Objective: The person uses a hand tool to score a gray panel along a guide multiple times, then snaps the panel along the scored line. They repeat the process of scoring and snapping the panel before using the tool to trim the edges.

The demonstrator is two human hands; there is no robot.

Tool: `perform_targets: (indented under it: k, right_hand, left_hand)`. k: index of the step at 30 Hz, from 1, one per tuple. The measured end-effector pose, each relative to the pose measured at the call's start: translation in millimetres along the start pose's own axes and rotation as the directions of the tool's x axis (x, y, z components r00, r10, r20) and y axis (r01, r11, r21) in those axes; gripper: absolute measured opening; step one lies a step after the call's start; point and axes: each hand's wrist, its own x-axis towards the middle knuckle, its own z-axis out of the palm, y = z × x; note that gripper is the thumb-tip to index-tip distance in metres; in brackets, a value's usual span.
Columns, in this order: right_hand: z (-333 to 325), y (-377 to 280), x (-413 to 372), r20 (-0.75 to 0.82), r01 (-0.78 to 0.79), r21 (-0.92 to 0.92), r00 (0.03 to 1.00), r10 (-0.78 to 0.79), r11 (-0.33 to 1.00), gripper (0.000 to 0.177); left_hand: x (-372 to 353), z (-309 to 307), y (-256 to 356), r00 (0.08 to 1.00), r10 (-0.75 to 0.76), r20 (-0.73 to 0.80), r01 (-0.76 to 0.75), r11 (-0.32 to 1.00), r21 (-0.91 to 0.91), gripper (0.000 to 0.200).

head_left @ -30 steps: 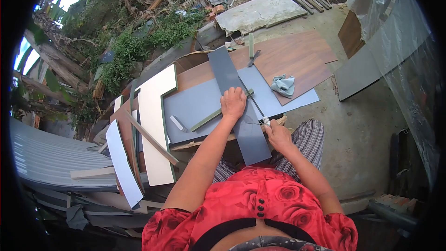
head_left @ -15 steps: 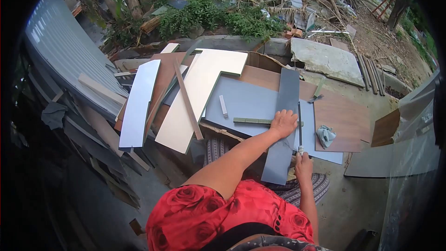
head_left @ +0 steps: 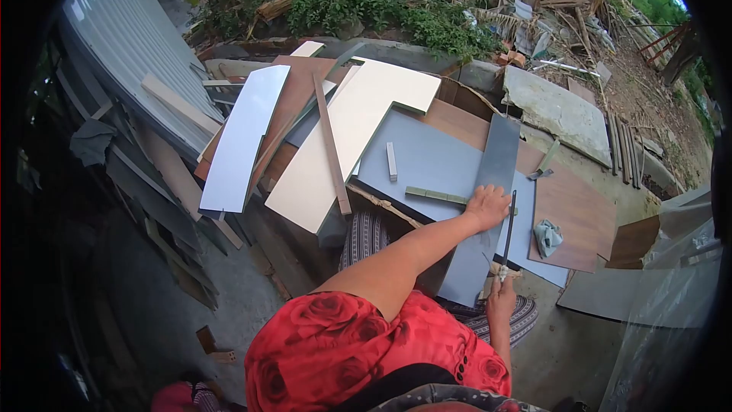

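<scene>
My left hand presses down on a long dark grey board, with its fingers bent at the board's right edge. My right hand is closed around the whitish, wrapped-looking handle of a long narrow saw-like blade. The blade points away from me along the board's right side. A narrow greenish strip runs up to my left hand. Beneath lies a wide blue-grey panel, with a short pale bar on it. A crumpled grey-blue cloth rests on a brown wood panel.
A hammer-like tool lies beyond the blade. Cream and white cut panels are stacked left, crossed by a brown strip. Corrugated sheet metal stands far left. Plastic sheeting hangs right. Pink cloth shows lower left.
The view has swung, shifting the scene rightward. My right hand has drawn the blade back toward me and the blade now slants more. My left hand stays on the board.
</scene>
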Motion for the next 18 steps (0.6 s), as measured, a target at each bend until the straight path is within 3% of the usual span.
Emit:
perform_targets:
  k: [1,5,8,12,14,18]
  right_hand:
    - [-1,-3,10,0.011,0.036,-0.056,0.999,-0.036,0.998,0.028]
    - [8,-15,78,0.046,-0.033,0.02,0.998,0.032,0.999,0.03]
    - [8,-24,101,-0.005,0.097,-0.043,0.995,-0.097,0.994,0.03]
    - [12,-4,60,-0.001,-0.011,0.007,1.0,0.011,1.0,0.029]
    - [9,9,17,-0.04,0.057,0.008,0.998,-0.057,0.998,0.028]
    - [2,16,-2,-0.033,0.006,0.013,0.999,-0.006,1.0,0.027]
  left_hand:
    - [0,1,0,1.0,0.006,-0.003,-0.006,1.0,-0.002,0.015]
    - [0,1,-1,0.999,0.031,0.01,-0.032,0.999,0.013,0.014]
    - [0,1,0,1.0,0.012,-0.001,-0.012,1.0,0.024,0.014]
    - [0,2,0,1.0,-0.006,-0.019,0.006,1.0,0.005,0.013]
    - [1,3,-1,1.0,-0.007,-0.026,0.007,1.0,-0.006,0.013]
    - [0,2,0,1.0,0.01,-0.029,-0.011,0.999,-0.031,0.015]
